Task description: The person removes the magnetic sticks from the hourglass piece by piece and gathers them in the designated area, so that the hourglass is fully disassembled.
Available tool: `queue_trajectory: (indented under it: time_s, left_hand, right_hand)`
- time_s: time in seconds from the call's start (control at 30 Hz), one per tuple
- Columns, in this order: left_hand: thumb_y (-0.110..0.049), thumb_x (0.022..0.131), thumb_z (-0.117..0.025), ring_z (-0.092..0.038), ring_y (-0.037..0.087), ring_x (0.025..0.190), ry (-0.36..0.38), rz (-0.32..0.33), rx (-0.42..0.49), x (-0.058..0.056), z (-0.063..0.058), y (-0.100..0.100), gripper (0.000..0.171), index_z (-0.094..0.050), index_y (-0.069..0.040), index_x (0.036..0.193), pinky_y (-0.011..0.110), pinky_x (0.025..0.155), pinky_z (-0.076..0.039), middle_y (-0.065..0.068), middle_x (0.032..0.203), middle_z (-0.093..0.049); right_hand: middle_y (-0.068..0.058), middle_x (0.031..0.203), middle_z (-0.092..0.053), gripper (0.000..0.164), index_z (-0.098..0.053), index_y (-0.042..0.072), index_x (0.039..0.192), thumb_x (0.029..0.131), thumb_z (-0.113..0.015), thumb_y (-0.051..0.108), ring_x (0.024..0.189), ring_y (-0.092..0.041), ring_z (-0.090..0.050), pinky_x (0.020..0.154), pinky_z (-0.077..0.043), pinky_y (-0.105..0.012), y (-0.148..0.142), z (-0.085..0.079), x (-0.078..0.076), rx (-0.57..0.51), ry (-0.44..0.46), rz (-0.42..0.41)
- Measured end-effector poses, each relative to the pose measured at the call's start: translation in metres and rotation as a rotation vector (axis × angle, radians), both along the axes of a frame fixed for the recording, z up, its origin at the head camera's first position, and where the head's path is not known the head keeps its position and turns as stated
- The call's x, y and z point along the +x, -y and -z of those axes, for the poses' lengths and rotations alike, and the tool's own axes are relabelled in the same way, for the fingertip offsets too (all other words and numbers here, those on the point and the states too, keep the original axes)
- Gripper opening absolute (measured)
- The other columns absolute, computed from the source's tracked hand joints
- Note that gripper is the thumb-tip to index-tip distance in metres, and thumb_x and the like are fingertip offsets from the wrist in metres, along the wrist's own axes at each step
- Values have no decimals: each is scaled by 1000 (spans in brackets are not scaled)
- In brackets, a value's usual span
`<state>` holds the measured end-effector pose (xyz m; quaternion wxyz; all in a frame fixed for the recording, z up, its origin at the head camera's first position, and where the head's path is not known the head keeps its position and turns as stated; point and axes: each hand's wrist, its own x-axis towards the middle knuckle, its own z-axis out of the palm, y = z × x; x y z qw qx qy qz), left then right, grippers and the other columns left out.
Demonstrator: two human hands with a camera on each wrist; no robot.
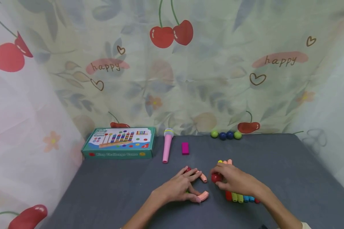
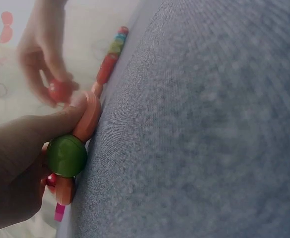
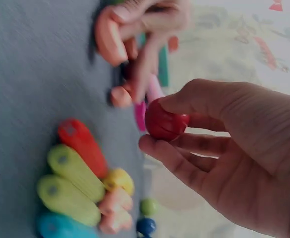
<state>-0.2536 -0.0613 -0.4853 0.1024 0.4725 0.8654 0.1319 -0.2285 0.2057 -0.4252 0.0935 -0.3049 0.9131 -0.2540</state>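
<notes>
My right hand (image 1: 238, 179) pinches a glossy red ball (image 3: 166, 120) between thumb and fingertips, raised off the table. To its left, my left hand (image 1: 179, 187) is at a group of toy pieces; its thumb and fingers hold a curved peach-coloured stick (image 1: 203, 196). A green ball (image 2: 66, 155) joins that stick's near end, mostly under the palm in the head view. Another peach stick (image 1: 203, 177) and a second red ball (image 1: 187, 169) lie by the left fingertips. Below the right hand, short sticks lie in a row: red (image 3: 83, 147), yellow-green (image 3: 75, 172) and blue (image 1: 248, 198).
At the back left stands a ring game box (image 1: 118, 143), beside a pink toy microphone (image 1: 167, 146) and a magenta block (image 1: 185, 148). Green (image 1: 214, 134) and blue balls (image 1: 222, 136) line the table's back edge. Yellow (image 3: 118, 180) and peach pieces (image 3: 116, 210) lie beyond the stick row.
</notes>
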Motion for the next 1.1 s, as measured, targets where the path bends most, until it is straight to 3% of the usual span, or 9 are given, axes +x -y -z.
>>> queue_trajectory:
  time_s: [0.1,0.33,0.37,0.57,0.67,0.7,0.9,1.0,1.1]
  left_hand:
    - [-49,99,-66,-28,24,162,22,-11,-13,-1,1,1,34,-78,-29,123,54,132,-18,3,169,-38]
    - [-54,100,-62,-19,21,165,60,22,20,-14,24,5,34,-77,-34,122,50,134,-11,-2,173,-30]
    - [-53,100,-64,-20,21,165,70,11,15,-12,20,5,33,-78,-33,121,51,134,-11,-3,172,-30]
    - [-47,100,-67,-21,19,164,86,-36,-17,-7,8,5,31,-79,-28,121,51,134,-13,-3,171,-34]
    - [-49,102,-64,-21,18,164,73,-15,1,-10,16,8,31,-79,-30,121,48,135,-11,-4,171,-33]
    - [-47,102,-64,-22,19,164,81,-19,-5,-7,9,7,31,-79,-29,121,48,135,-11,-2,171,-34]
    - [-48,101,-65,-21,19,164,105,-23,4,-4,3,4,32,-79,-28,122,52,134,-11,-2,171,-34]
    - [-49,101,-65,-21,18,164,106,-27,0,-4,3,3,32,-78,-28,123,52,134,-11,-3,171,-34]
    - [-49,101,-65,-21,18,164,107,-21,3,-4,3,4,32,-79,-29,122,52,134,-12,-3,171,-33]
  right_hand:
    - [-3,105,-68,28,-69,1,123,97,-71,13,84,-3,-59,71,-54,-21,-12,-9,-13,-18,-48,54]
    - [-11,100,-75,32,-66,-5,122,96,-74,12,77,-12,-64,63,-52,-23,-55,-23,-57,-44,-204,266]
    - [-13,98,-74,32,-66,-6,121,96,-74,11,77,-15,-63,62,-51,-24,-62,-24,-66,-41,-224,293]
    - [-31,101,-71,33,-64,-12,118,92,-74,5,83,-36,-67,68,-55,-41,-95,-10,-119,-45,-269,436]
    - [-33,102,-67,34,-63,-14,117,91,-74,4,81,-36,-64,65,-50,-35,-107,3,-137,-83,-259,538]
    - [-34,103,-66,34,-62,-15,117,90,-73,4,79,-34,-62,64,-46,-32,-111,8,-142,-102,-250,576]
    - [-42,106,-62,40,-59,-23,117,86,-69,0,80,-44,-61,64,-50,-37,-127,35,-159,-186,-220,733]
    - [-44,110,-64,43,-58,-23,120,88,-69,2,92,-53,-64,77,-54,-52,-128,45,-160,-192,-197,773]
    - [-44,114,-64,43,-57,-22,124,91,-67,3,101,-56,-65,93,-48,-64,-126,53,-161,-208,-181,809]
